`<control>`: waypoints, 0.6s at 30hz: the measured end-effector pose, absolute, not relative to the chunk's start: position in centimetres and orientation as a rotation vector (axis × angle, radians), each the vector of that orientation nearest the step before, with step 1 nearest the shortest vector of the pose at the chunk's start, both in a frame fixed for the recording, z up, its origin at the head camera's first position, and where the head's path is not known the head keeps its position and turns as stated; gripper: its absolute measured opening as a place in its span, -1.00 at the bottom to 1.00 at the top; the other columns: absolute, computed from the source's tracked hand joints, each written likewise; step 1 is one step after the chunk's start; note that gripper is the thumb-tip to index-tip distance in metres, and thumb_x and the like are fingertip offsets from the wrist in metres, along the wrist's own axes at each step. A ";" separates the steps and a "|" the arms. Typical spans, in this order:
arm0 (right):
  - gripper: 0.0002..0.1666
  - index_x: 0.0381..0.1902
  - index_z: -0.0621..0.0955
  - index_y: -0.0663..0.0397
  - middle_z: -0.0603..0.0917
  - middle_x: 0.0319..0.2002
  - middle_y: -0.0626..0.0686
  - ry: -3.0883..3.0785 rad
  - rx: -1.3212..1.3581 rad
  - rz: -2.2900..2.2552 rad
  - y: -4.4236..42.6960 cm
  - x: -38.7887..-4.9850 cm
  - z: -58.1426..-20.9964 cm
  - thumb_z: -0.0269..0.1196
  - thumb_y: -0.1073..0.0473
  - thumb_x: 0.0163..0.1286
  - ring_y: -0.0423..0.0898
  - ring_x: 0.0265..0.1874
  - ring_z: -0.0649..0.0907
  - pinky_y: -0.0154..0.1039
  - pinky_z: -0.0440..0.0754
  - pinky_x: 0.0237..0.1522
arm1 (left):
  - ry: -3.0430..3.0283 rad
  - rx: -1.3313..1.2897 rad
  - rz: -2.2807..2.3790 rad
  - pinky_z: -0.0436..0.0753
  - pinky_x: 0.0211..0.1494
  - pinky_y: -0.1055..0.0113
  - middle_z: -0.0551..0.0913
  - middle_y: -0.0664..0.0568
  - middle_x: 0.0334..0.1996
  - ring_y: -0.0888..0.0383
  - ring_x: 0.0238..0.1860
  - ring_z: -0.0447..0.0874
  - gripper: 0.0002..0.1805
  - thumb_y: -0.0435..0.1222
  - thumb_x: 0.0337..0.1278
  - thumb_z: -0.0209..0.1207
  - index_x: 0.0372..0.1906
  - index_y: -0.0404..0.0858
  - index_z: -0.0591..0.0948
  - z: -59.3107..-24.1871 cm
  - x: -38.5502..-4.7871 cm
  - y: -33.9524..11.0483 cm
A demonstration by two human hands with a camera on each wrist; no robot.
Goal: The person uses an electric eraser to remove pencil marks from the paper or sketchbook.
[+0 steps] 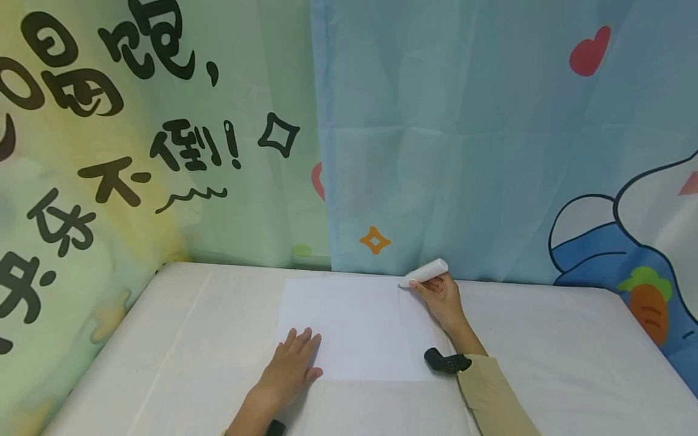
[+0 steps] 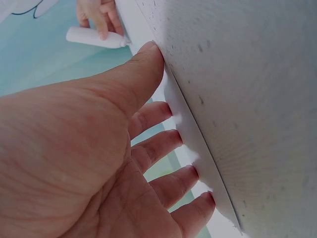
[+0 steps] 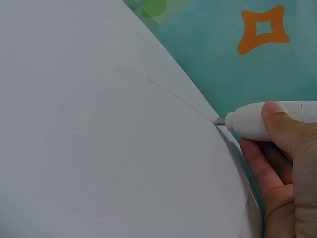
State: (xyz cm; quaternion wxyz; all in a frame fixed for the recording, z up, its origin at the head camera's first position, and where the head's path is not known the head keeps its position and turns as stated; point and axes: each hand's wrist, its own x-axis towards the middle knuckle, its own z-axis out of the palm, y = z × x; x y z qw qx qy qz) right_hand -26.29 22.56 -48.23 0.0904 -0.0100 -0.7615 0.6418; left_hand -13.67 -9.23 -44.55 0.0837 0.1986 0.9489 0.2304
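Observation:
A white sheet of paper (image 1: 354,330) lies flat on the table, bearing a thin faint line (image 3: 181,100) near its far right part. My right hand (image 1: 443,303) pinches a thick white pen-shaped tool (image 1: 428,272), which looks like an electric eraser, between thumb and fingers. Its narrow grey tip touches the paper at one end of the line, as the right wrist view shows. With fingers spread and nearly straight, my left hand (image 1: 291,366) rests on the paper's near left part. The left wrist view shows its thumb and fingertips against the sheet.
White cloth covers the table (image 1: 180,339). Behind it hangs a blue curtain (image 1: 436,151) with printed figures, and a green-yellow one (image 1: 234,230) with black lettering stands at the left. A black device (image 1: 447,361) is strapped to my right wrist.

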 end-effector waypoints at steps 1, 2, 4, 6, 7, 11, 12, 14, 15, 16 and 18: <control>-0.45 0.16 0.30 0.51 0.50 0.11 0.52 -2.263 -0.028 1.905 22.6 -26.3 -48.2 0.26 0.48 0.30 -0.56 -0.22 0.56 -0.63 0.53 -0.10 | 2.834 0.592 0.684 0.20 0.38 -0.28 0.24 -0.33 0.41 -0.37 0.45 0.06 -0.35 -0.15 0.31 0.15 0.38 -0.41 0.31 -44.6 -13.7 -9.2; -0.45 0.16 0.30 0.52 0.51 0.11 0.51 -2.262 -0.027 1.904 22.5 -26.3 -48.3 0.26 0.48 0.29 -0.56 -0.22 0.56 -0.63 0.53 -0.10 | 2.836 0.593 0.679 0.20 0.37 -0.28 0.24 -0.33 0.41 -0.36 0.45 0.06 -0.35 -0.14 0.31 0.15 0.38 -0.41 0.31 -44.6 -13.7 -9.2; -0.46 0.16 0.31 0.52 0.52 0.09 0.51 -2.260 -0.027 1.899 22.5 -26.3 -48.3 0.26 0.49 0.29 -0.56 -0.23 0.56 -0.62 0.53 -0.10 | 2.838 0.595 0.673 0.20 0.37 -0.28 0.25 -0.33 0.41 -0.36 0.45 0.06 -0.34 -0.14 0.31 0.15 0.38 -0.40 0.32 -44.6 -13.7 -9.2; -0.46 0.16 0.31 0.52 0.52 0.09 0.50 -2.257 -0.025 1.898 22.5 -26.3 -48.3 0.26 0.49 0.28 -0.56 -0.23 0.56 -0.62 0.53 -0.10 | 2.839 0.595 0.671 0.21 0.37 -0.28 0.25 -0.33 0.41 -0.37 0.45 0.07 -0.34 -0.14 0.31 0.15 0.38 -0.40 0.32 -44.6 -13.7 -9.2; -0.46 0.16 0.31 0.51 0.52 0.09 0.50 -2.257 -0.025 1.898 22.5 -26.3 -48.3 0.26 0.49 0.28 -0.56 -0.22 0.56 -0.62 0.53 -0.10 | 2.839 0.595 0.670 0.21 0.37 -0.28 0.25 -0.33 0.41 -0.37 0.45 0.07 -0.34 -0.14 0.31 0.15 0.38 -0.40 0.32 -44.6 -13.7 -9.2; -0.46 0.15 0.31 0.51 0.51 0.10 0.53 -2.247 -0.005 1.909 22.5 -26.4 -48.4 0.26 0.50 0.28 -0.55 -0.22 0.57 -0.62 0.54 -0.10 | 2.839 0.590 0.671 0.20 0.38 -0.28 0.25 -0.32 0.41 -0.36 0.45 0.07 -0.34 -0.13 0.31 0.15 0.38 -0.40 0.32 -44.6 -13.7 -9.2; -0.46 0.15 0.31 0.51 0.51 0.11 0.54 -2.246 0.002 1.910 22.6 -26.4 -48.4 0.26 0.50 0.28 -0.55 -0.22 0.57 -0.62 0.54 -0.10 | 2.840 0.591 0.671 0.21 0.38 -0.28 0.25 -0.32 0.41 -0.36 0.45 0.07 -0.34 -0.13 0.31 0.15 0.37 -0.40 0.32 -44.6 -13.7 -9.2; -0.46 0.16 0.31 0.51 0.50 0.11 0.56 -2.242 0.014 1.915 22.6 -26.4 -48.4 0.25 0.51 0.28 -0.55 -0.23 0.57 -0.62 0.54 -0.11 | 2.840 0.591 0.670 0.21 0.38 -0.27 0.25 -0.32 0.41 -0.36 0.45 0.07 -0.35 -0.14 0.31 0.15 0.37 -0.40 0.32 -44.6 -13.7 -9.2; -0.46 0.16 0.30 0.52 0.49 0.11 0.57 -2.244 0.016 1.913 22.6 -26.4 -48.4 0.25 0.51 0.28 -0.56 -0.23 0.57 -0.62 0.54 -0.11 | 2.840 0.591 0.672 0.20 0.38 -0.27 0.25 -0.32 0.41 -0.36 0.45 0.07 -0.35 -0.14 0.31 0.15 0.37 -0.40 0.32 -44.6 -13.8 -9.2; -0.45 0.17 0.29 0.52 0.49 0.11 0.58 -2.245 0.020 1.912 22.6 -26.4 -48.3 0.25 0.51 0.28 -0.56 -0.23 0.57 -0.62 0.54 -0.11 | 2.839 0.591 0.672 0.20 0.38 -0.27 0.25 -0.32 0.41 -0.36 0.45 0.07 -0.35 -0.14 0.31 0.15 0.37 -0.40 0.32 -44.6 -13.8 -9.2; -0.43 0.19 0.28 0.52 0.48 0.11 0.58 -2.247 0.024 1.913 22.6 -26.4 -48.3 0.24 0.52 0.29 -0.57 -0.23 0.57 -0.63 0.53 -0.11 | 2.839 0.592 0.672 0.20 0.38 -0.27 0.26 -0.32 0.41 -0.37 0.44 0.07 -0.35 -0.14 0.31 0.15 0.37 -0.41 0.33 -44.6 -13.8 -9.2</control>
